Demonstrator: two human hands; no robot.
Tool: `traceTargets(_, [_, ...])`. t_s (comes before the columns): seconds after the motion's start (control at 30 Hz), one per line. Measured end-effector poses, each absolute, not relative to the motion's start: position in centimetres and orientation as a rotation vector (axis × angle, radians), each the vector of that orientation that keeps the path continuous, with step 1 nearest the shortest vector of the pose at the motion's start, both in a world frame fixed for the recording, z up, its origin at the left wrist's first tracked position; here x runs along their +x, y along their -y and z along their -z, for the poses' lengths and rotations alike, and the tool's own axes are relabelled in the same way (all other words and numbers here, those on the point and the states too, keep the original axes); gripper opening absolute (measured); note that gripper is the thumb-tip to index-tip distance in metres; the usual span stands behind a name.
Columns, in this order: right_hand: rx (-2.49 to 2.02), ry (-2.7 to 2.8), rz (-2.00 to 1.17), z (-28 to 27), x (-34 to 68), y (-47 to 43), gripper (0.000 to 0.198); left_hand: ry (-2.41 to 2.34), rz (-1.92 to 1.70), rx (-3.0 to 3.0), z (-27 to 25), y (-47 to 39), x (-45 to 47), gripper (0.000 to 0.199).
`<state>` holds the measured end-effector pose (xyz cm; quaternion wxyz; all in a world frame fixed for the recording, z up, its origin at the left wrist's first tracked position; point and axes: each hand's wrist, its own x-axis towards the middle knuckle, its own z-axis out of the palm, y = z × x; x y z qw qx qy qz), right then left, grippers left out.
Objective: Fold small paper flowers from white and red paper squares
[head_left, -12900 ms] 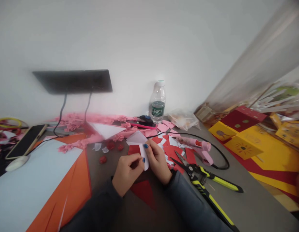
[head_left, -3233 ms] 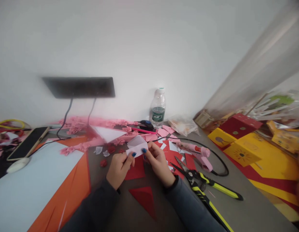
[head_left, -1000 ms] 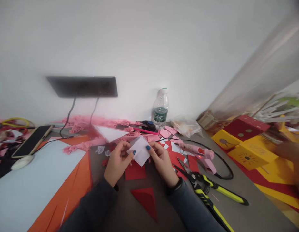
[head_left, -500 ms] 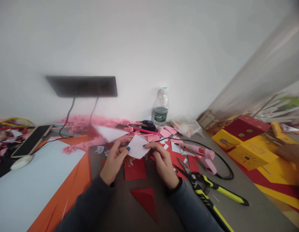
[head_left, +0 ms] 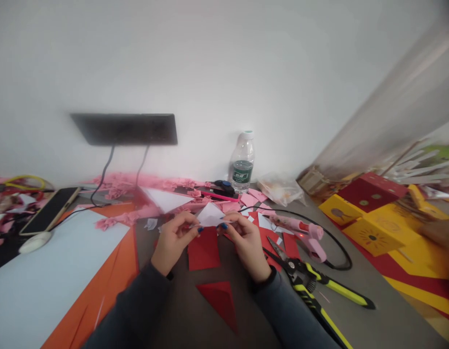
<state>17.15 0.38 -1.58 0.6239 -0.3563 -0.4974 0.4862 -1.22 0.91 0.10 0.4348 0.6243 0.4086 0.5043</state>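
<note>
Between my hands is a small piece of white paper [head_left: 210, 214], its upper part showing as a peak and its lower edge level with my fingertips. My left hand [head_left: 177, 238] pinches its left corner between thumb and fingers. On the opposite side, my right hand [head_left: 246, 242] grips the right corner the same way. Just below the paper, a red paper square [head_left: 204, 252] lies on the grey table. Nearer to me rests a folded red paper triangle [head_left: 220, 301], apart from both hands.
Yellow-handled shears [head_left: 300, 271] and a pink glue gun [head_left: 300, 230] with a black cord lie to the right. A water bottle [head_left: 242, 165] stands by the wall. White sheets [head_left: 60, 261] on orange paper, a phone [head_left: 50, 213] and yellow-red boxes [head_left: 377, 228] flank the space. Another person's hand [head_left: 440, 230] is far right.
The white paper has gone from a full diamond facing me to a peaked shape with a level lower edge. My fingers have shifted to its two side corners.
</note>
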Motion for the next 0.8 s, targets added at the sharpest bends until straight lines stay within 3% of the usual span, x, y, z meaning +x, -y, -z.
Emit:
traceTargets(0.17, [-0.760,0.874,-1.314,1.87,16.64,-0.71,0.034,-1.104,-1.182,1.665,-0.09,-0.76,-1.09,0.003])
traceTargets(0.5, [-0.850,0.855,-1.366,2.41,16.56,-0.69,0.026,-1.068,-1.116,1.849,-0.19,-0.38,-0.98,0.016])
traceTargets(0.8, [-0.799,1.011,-1.361,2.32,16.69,-0.67,0.018,-1.070,-1.254,1.708,0.19,-0.21,-0.63,0.012])
